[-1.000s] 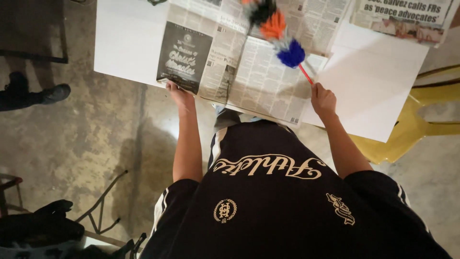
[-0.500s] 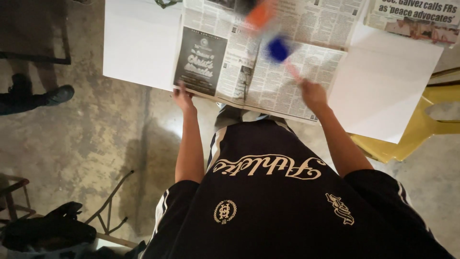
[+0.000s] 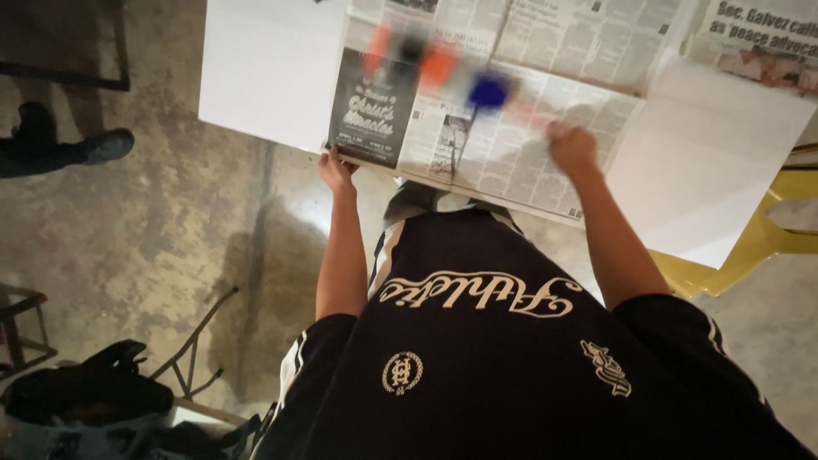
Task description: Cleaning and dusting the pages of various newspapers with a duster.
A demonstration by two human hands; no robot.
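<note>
A white board [image 3: 264,72] spans the far side, with at least two newspaper sheets [image 3: 545,136] spread over it and one dark rectangular advertisement panel at the near-left corner. The left hand [image 3: 336,170] pinches the near edge beside that panel. The right hand [image 3: 571,146] is closed around one blurred multicoloured duster [image 3: 452,72], which reaches far-left over the paper.

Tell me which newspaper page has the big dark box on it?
The newspaper sheet by the left hand. Its near left corner carries the dark box; the sheet at the far right is pale.
</note>
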